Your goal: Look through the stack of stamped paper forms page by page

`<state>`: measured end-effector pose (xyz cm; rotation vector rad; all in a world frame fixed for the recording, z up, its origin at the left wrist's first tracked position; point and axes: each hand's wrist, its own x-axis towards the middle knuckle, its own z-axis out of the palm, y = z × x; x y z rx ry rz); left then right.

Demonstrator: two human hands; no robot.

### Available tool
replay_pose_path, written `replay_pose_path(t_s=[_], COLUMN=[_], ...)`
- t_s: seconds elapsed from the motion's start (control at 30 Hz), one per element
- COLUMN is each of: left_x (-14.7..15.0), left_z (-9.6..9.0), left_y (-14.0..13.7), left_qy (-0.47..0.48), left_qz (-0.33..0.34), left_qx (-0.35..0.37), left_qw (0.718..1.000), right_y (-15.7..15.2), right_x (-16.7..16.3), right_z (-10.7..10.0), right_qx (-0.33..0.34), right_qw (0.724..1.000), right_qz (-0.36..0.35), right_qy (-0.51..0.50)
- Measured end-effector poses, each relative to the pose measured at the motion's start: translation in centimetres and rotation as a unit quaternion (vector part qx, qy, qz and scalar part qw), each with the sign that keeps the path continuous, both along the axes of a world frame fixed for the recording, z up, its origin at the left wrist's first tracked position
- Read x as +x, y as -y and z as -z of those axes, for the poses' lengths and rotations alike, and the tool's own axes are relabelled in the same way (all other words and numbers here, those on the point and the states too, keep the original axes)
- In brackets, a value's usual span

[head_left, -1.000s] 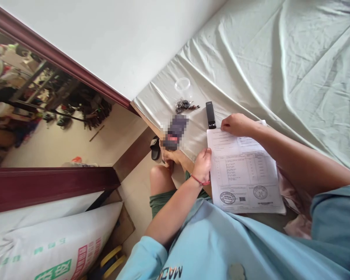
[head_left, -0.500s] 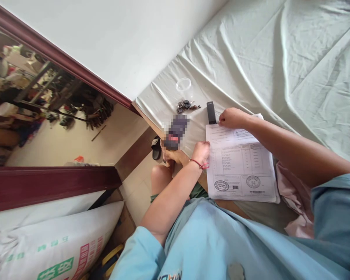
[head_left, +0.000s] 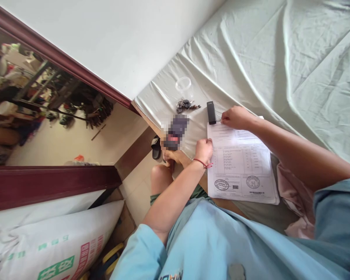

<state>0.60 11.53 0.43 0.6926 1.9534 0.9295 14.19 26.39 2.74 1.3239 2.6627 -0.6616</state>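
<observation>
A stack of printed papers (head_left: pixel 233 163) with tables and round stamps lies on the cloth-covered surface in front of my body. At its left edge, my left hand (head_left: pixel 204 150) is closed on the sheets, a red cord bracelet at the wrist. My right hand (head_left: pixel 235 117) is closed at the top edge of the stack, its fingertips pinching the sheets by the corner. Just left of those fingertips lies a black stapler (head_left: pixel 211 112), its near end touching or overlapping the top left corner of the papers. The fingertips' undersides are hidden.
Beyond my left hand are a dark, pixelated object (head_left: pixel 176 132), a bunch of keys (head_left: pixel 184 105) and a clear plastic cup (head_left: pixel 183 84). A pink cloth (head_left: pixel 293 194) lies right of the papers. White sacks (head_left: pixel 61 241) stand lower left, and a black slipper (head_left: pixel 156 147) is on the floor.
My left hand has shifted slightly right and up along the papers' edge. My right hand has moved a little right and up, away from the stapler. The stapler stays about where it was.
</observation>
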Motion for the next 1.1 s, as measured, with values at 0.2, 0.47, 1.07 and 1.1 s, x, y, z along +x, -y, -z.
replay_pose_path(t_s=[0.2,0.47,1.07,1.1], left_x=[0.5,0.9,0.5,0.5], left_z=[0.1,-0.3,1.4,1.4], left_y=[0.1,0.1,2.0,2.7], left_qy=[0.010,0.040,-0.060,-0.062], left_qz=[-0.006,-0.025,0.046,0.047], left_qx=[0.010,0.015,0.040,0.048], left_qw=[1.000,0.999,0.996,0.996], right_y=[1.7,2.7,3.7,3.4], right_x=[0.6,1.2,2.3,3.0], right_z=[1.2,2.0,1.2,0.8], right_qx=[0.113,0.195,0.125,0.108], right_qw=[0.982,0.945,0.971,0.977], right_qz=[0.038,-0.128,0.001,0.023], right_qy=[-0.148,-0.228,-0.201,-0.184])
